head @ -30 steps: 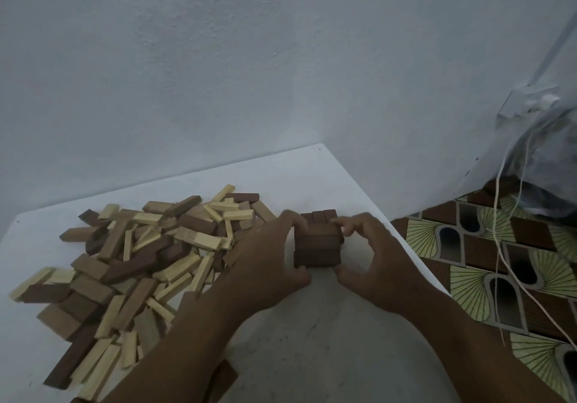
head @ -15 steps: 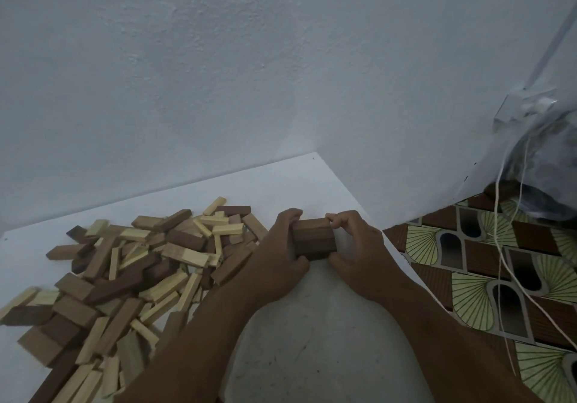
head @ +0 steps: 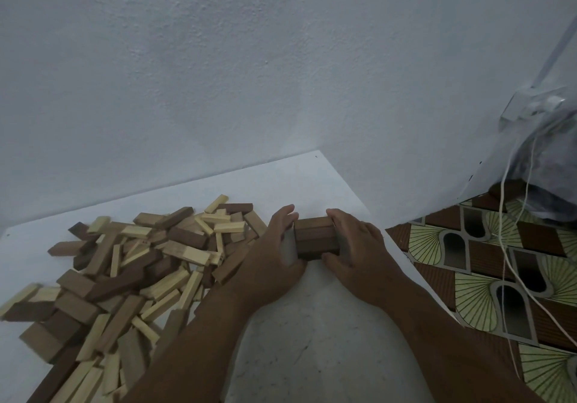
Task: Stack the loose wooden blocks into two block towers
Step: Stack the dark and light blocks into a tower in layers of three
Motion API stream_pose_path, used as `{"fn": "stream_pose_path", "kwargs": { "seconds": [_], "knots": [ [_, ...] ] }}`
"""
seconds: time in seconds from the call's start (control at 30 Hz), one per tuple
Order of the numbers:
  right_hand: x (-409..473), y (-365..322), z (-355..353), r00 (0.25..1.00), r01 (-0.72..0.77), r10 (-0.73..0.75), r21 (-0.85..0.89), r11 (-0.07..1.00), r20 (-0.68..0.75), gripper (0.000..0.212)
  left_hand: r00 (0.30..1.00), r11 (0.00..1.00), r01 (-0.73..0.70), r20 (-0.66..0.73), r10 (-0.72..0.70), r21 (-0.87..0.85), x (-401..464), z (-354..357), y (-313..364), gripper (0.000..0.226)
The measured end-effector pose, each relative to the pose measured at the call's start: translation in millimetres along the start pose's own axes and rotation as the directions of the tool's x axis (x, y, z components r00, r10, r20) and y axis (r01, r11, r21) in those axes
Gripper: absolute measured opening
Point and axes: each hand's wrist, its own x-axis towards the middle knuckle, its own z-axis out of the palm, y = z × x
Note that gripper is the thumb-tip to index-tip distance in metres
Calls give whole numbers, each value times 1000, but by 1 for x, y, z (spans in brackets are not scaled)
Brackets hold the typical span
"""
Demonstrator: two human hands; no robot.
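Observation:
A short stack of dark brown wooden blocks (head: 315,238) stands on the white table (head: 312,340) near its right edge. My left hand (head: 274,249) presses against the stack's left side, and my right hand (head: 352,246) presses against its right side, thumb at the front lower corner. The fingers of both hands lie fairly straight along the stack's sides. A big heap of loose blocks (head: 125,268), light and dark, covers the table's left half.
A white wall rises just behind the table. Right of the table's edge lies a patterned floor (head: 499,278) with white cables (head: 502,215) hanging down and a dark bag (head: 549,168) by a wall socket.
The camera has tilted, so the stack sits a little higher in view. Both hands have flattened against the stack's sides, squaring it. The stack stays where it was.

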Motion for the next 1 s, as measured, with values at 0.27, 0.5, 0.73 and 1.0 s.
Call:
{"fn": "stream_pose_path", "kwargs": {
  "seconds": [0.27, 0.5, 0.73, 1.0],
  "knots": [
    [0, -3, 0, 1000, -25, 25, 18, 1000, -3, 73, 998, 993, 58, 14, -57, -99, 2, -1, -1, 89],
    [-6, -11, -4, 966, 137, -131, 8, 991, -223, 61, 981, 908, 149, -54, -185, -392, 5, -23, 31, 75],
    [-10, -48, 4, 892, 376, -376, -51, 925, -249, 23, 958, 991, 98, -280, -67, 95, -15, -80, 52, 29],
    [1, -100, 40, 961, 272, -276, -212, 939, 8, 41, 967, 542, 236, -139, -214, 807, -53, -92, 33, 46]
  ]
}}
